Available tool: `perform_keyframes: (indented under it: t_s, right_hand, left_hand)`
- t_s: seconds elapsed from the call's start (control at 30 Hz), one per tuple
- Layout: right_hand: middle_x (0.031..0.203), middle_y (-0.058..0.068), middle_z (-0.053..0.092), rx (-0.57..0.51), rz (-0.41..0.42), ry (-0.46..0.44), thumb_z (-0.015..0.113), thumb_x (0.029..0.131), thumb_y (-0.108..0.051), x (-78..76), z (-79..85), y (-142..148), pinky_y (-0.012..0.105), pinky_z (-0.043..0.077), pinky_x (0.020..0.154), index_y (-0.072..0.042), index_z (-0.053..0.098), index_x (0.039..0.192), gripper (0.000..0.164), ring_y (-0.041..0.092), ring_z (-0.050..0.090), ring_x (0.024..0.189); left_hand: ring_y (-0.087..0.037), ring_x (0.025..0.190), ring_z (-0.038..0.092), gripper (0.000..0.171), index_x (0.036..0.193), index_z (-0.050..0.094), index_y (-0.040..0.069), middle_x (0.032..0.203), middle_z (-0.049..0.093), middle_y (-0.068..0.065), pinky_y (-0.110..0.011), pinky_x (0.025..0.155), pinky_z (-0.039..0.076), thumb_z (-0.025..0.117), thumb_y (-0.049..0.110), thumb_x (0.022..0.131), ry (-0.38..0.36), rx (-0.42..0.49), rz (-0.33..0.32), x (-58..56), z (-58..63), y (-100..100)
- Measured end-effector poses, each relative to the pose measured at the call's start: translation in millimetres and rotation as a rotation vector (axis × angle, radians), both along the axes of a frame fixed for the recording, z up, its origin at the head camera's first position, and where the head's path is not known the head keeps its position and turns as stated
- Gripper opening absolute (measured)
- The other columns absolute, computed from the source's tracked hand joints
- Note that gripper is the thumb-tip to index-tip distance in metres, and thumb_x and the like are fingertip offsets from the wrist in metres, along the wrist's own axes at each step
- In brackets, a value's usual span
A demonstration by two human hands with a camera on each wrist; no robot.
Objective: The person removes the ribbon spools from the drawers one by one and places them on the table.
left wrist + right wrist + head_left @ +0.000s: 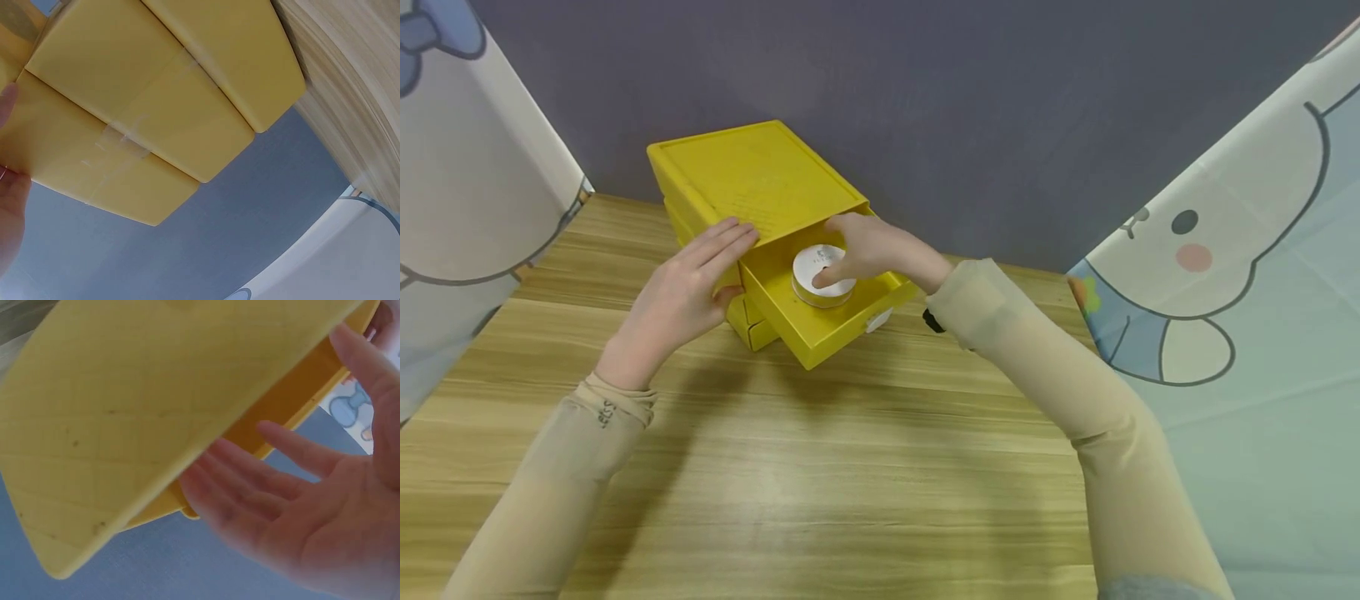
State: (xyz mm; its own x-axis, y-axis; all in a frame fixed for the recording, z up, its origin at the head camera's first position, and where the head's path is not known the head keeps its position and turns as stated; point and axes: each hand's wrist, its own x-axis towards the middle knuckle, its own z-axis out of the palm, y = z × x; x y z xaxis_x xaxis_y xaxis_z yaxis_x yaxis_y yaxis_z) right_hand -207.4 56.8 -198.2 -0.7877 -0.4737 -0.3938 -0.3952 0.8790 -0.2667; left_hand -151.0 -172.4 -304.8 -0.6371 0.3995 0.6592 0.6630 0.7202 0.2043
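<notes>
Yellow cabinet (758, 171) on a wooden counter (820, 483), drawer (808, 340) pulled out, white roll (809, 263) lying inside it, right hand (876, 248) released with fingers spread at the roll, left hand (679, 293) straight-fingered on the cabinet's edge

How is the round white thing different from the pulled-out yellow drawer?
The round thing is white on top; the drawer is mostly yellow. The round thing has a curved edge; the drawer has straight sides and corners. The round thing is smaller and sits inside the drawer.
</notes>
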Motion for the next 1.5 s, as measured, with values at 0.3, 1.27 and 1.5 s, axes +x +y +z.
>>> perform_keyframes:
  t_s: [0.3,1.27,1.5]
  right_hand:
    - [0.145,0.009,0.043,0.087,0.123,-0.045,0.072,0.082,-0.042,-5.6,-6.4,-13,0.034,0.048,0.102,-0.006,0.039,0.141,0.077,0.022,0.048,0.122]
    - [0.144,0.008,0.042,0.022,0.041,-0.014,0.075,0.080,-0.036,-1.5,10.8,-1,0.033,0.052,0.094,-0.010,0.034,0.147,0.083,0.021,0.049,0.115]
    - [0.150,0.010,0.036,-0.025,-0.043,0.029,0.073,0.081,-0.035,1.5,31.2,35,0.038,0.049,0.094,-0.012,0.030,0.149,0.084,0.024,0.045,0.119]
  left_hand:
    - [-0.037,0.132,0.046,0.074,0.135,0.051,-0.001,0.138,0.053,-0.021,-0.050,0.111,0.043,0.075,-0.015,0.067,-0.007,-0.002,0.004,-0.2,-0.8,0]
    - [-0.035,0.134,0.046,0.074,0.136,0.051,-0.001,0.139,0.053,-0.020,-0.048,0.112,0.042,0.073,-0.017,0.067,-0.021,0.019,-0.007,-0.2,-2.4,0]
    - [-0.035,0.135,0.045,0.075,0.137,0.050,0.000,0.140,0.052,-0.019,-0.046,0.115,0.040,0.073,-0.017,0.067,-0.023,0.023,-0.013,-0.6,-2.4,-3]
